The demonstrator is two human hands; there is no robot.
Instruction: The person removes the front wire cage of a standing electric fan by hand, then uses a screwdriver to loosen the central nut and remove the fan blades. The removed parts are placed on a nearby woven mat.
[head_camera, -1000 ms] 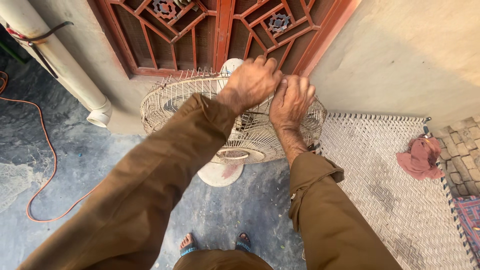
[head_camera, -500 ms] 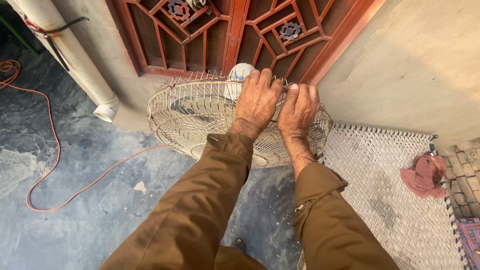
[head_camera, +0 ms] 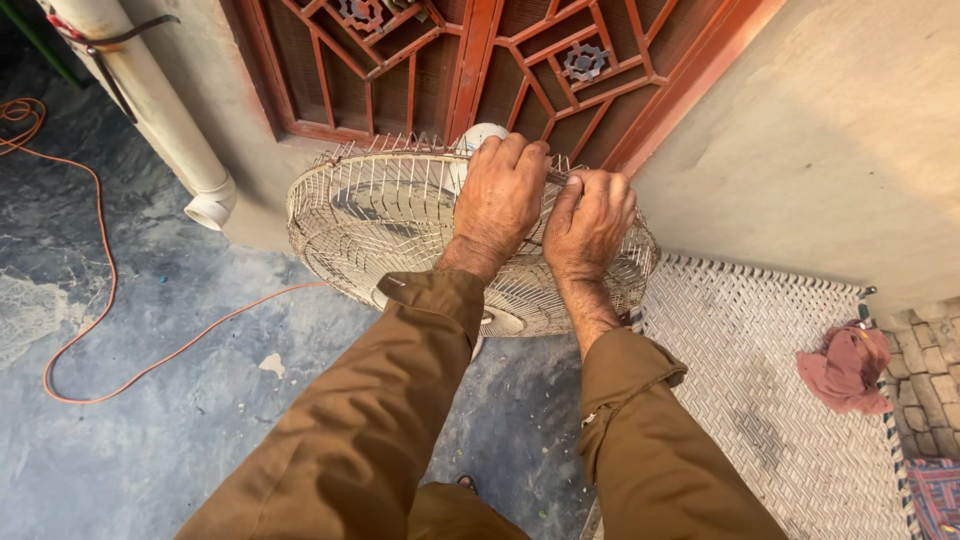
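— Where the fan guard (head_camera: 400, 215) stands, what is around it?

— It is a round wire cage, pale and dusty, on the dark floor (head_camera: 150, 420) just in front of a red lattice door (head_camera: 480, 60), with its blades visible through the wires.

— And the hands?

— Both rest on its upper rim. The left hand (head_camera: 500, 195) lies over the wires, fingers curled down onto them; the right hand (head_camera: 590, 225) sits just beside it, fingers pinched closed on the rim wires.

— Anything else nearby?

— An orange cable (head_camera: 100, 300) loops across the floor to the left, a white pipe (head_camera: 170, 130) runs down the wall, and a woven cot (head_camera: 760, 400) with a reddish cloth (head_camera: 845, 365) on it lies to the right.
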